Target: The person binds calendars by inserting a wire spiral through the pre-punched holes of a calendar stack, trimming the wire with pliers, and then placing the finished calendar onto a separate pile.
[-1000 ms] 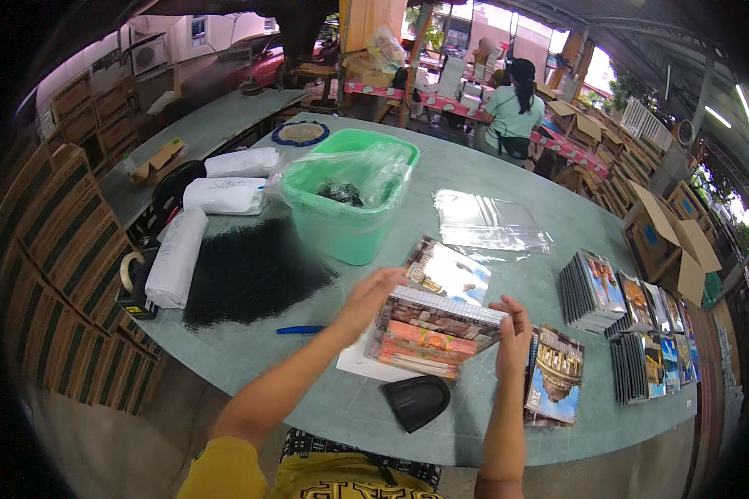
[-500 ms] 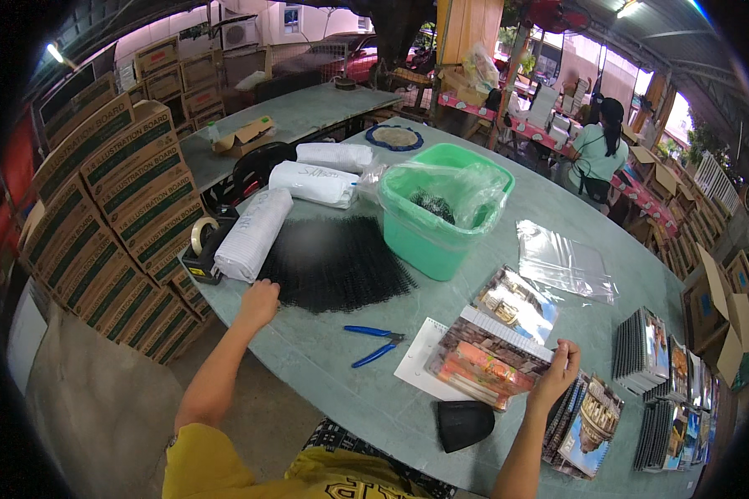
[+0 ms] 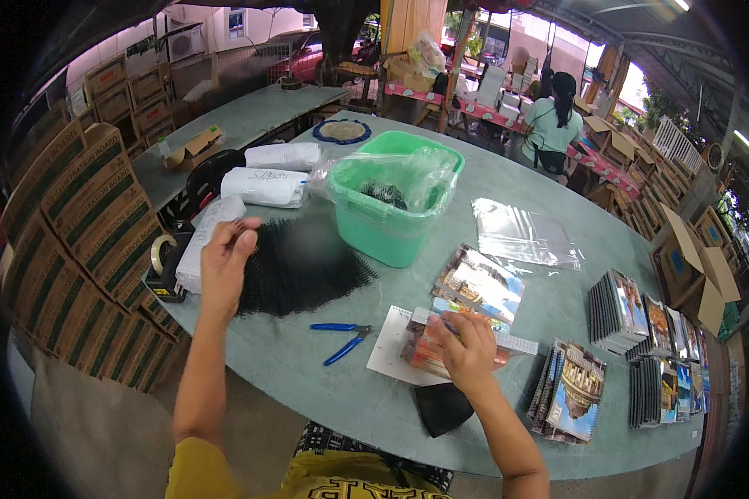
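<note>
Beside the black pile [image 3: 304, 270] stands a green bin [image 3: 383, 237].

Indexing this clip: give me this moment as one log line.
left hand: pinched at edge of coils, contents unclear | right hand: over notebook | pliers: lying open on table

Spreads out broad and grey-green as a worktable [image 3: 549, 303]. Carries a green tub [image 3: 383, 241] toward the far side, a round blue-rimmed mat [image 3: 341, 130] beyond, and white wrapped bundles [image 3: 265, 187] at left, just beside a black tape dispenser [image 3: 169, 270]. Bears black wire-like strips [image 3: 300, 266] between bundles and tub, with blue-handled cutters [image 3: 337, 327] nearer. Supports clear plastic sleeves [image 3: 524, 233] right of the tub, a partly covered white sheet [image 3: 389, 345], a black tapered object [image 3: 441, 410] nearby, and spiral-bound notebooks [image 3: 614, 312] stacked at right.
</note>
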A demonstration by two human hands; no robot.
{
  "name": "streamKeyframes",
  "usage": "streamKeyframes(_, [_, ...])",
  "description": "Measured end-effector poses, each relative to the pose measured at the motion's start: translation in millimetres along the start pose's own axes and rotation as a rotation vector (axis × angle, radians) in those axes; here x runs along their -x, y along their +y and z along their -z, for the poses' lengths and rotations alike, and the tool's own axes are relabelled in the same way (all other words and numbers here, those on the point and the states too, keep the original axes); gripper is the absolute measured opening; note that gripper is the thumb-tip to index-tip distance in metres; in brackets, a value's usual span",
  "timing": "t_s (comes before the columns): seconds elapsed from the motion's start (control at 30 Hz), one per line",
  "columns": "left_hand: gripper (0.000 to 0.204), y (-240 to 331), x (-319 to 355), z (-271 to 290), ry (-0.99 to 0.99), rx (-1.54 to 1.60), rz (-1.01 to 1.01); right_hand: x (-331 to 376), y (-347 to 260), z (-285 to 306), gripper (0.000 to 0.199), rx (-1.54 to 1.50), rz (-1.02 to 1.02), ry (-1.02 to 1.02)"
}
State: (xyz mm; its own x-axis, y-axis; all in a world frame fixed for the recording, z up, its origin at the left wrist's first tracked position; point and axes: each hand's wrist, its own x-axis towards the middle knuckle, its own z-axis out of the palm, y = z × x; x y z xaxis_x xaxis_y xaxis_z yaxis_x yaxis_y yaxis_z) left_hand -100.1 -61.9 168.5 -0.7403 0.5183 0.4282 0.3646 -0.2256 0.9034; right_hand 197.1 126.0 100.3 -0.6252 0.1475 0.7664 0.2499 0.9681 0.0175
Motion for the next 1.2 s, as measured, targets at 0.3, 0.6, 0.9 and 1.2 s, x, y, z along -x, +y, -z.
streamKeyframes(0.3, [0.021, -22.1, 72.2, -122.5, -0.522, -0.121, 0.02, -35.0, -9.0, -10.5, 0.024, -0.14, -0.312, 0.005])
streamKeyframes(0.6, [0.022, -25.0, 77.0, -144.8, -0.395, -0.364, -0.296, -42.6, -13.8, -15.9, 0.024, 0.102, -0.348, -0.099])
streamKeyframes(0.9, [0.04, -25.7, 64.6, -145.6, -0.62, 0.538, 0.958, -37.7, -15.8, -10.8, 0.016, -0.084, -0.328, -0.011])
streamKeyframes(1.2, [0.039, -43.3, 44.3, -137.5, -0.798, 0.686, 1.162, -35.0, -18.4, -12.2, 0.015, -0.148, -0.247, -0.002])
